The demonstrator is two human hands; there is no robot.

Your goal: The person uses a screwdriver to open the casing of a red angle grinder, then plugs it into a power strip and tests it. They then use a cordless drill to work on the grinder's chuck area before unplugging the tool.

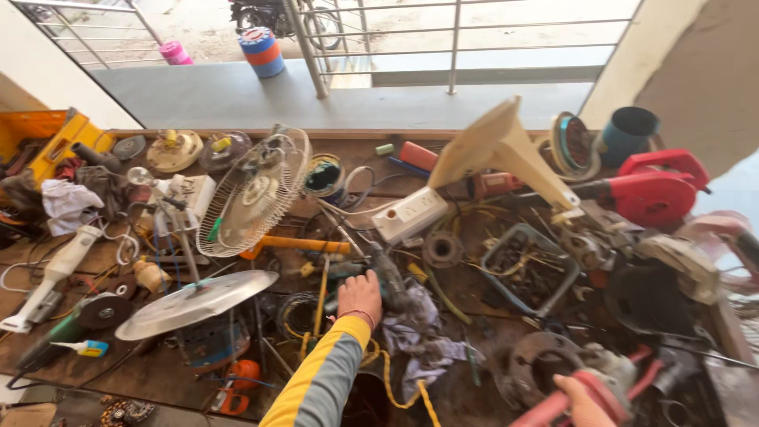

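My left hand (360,296), in a yellow and grey sleeve, reaches over the middle of a cluttered wooden bench (158,368). Its fingers curl around a dark power tool (389,277) that lies among wires and a crumpled grey rag (419,332). At the bottom right edge my right hand (581,402) grips the pinkish-red handle of a red and grey power tool (613,378). That tool rests beside a round metal flange (538,360). A yellow cord (395,387) runs under my left forearm.
A wire fan guard (253,194) and a metal disc (198,300) stand left of my left hand. Behind it are a white power strip (411,213), a cream funnel (498,146), a grey parts tray (530,269) and a red blower (656,190). A railing (455,47) runs beyond the bench.
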